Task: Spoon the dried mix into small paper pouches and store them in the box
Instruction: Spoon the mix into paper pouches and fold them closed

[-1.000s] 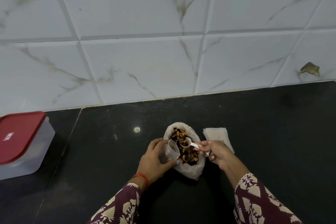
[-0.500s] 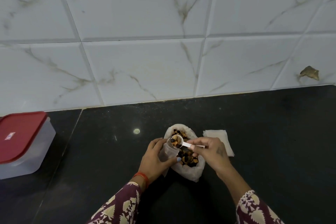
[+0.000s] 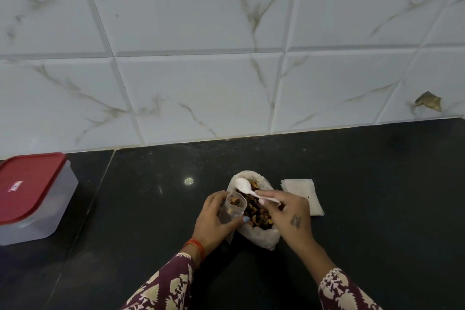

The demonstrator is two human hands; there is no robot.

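Observation:
A white bag [image 3: 261, 236] lies open on the black counter, full of brown dried mix [image 3: 255, 210]. My left hand [image 3: 214, 221] grips a small translucent pouch [image 3: 232, 207], held open and upright at the bag's left edge, with a few pieces of mix inside. My right hand [image 3: 289, 211] pinches the handle of a white plastic spoon [image 3: 245, 186]. The spoon's bowl is turned over, empty, above the far end of the bag. A clear box with a red lid [image 3: 30, 189] stands shut at the far left.
A small stack of flat white pouches [image 3: 302, 194] lies just right of the bag, partly behind my right hand. The tiled wall meets the counter [image 3: 377, 184] a short way behind the bag.
The spoon lifted a load from the bag, tipped it into the pouch in my left hand, and has now swung back over the bag, empty.

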